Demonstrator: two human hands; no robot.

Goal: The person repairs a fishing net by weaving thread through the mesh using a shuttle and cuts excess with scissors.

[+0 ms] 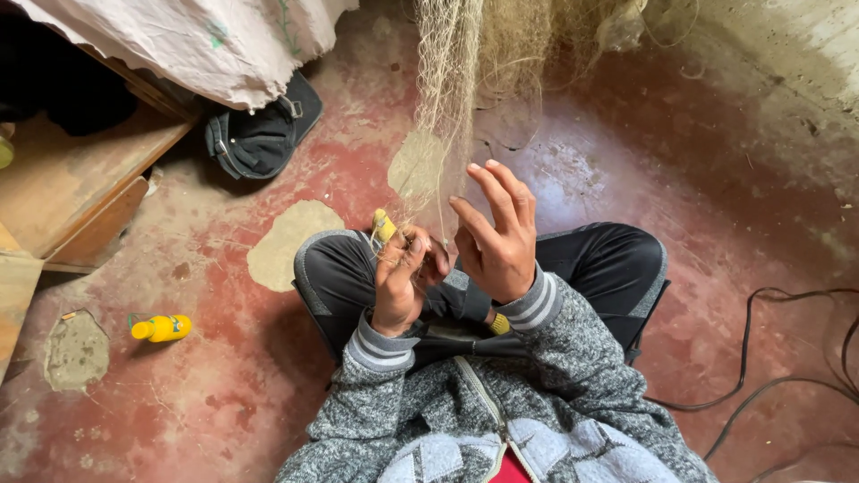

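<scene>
the pale fishing net [447, 98] hangs down from above to the lap, taut enough to work on. the left hand [400, 282] is closed, pinching its strands together with a yellow netting needle [383, 225]. the right hand [497, 234] is open, fingers spread, seemingly hooked in the mesh to hold it apart. a yellow bottle [162, 327] lies on the red floor [224, 394], cables [769, 358] well apart.

Both forearms are raised side by side at the centre of the frame, above the crossed legs. The left hand [400, 277] is curled, with fingertips pinched together. The right hand [495, 234] is held open, its fingers spread and pointing upward.
</scene>
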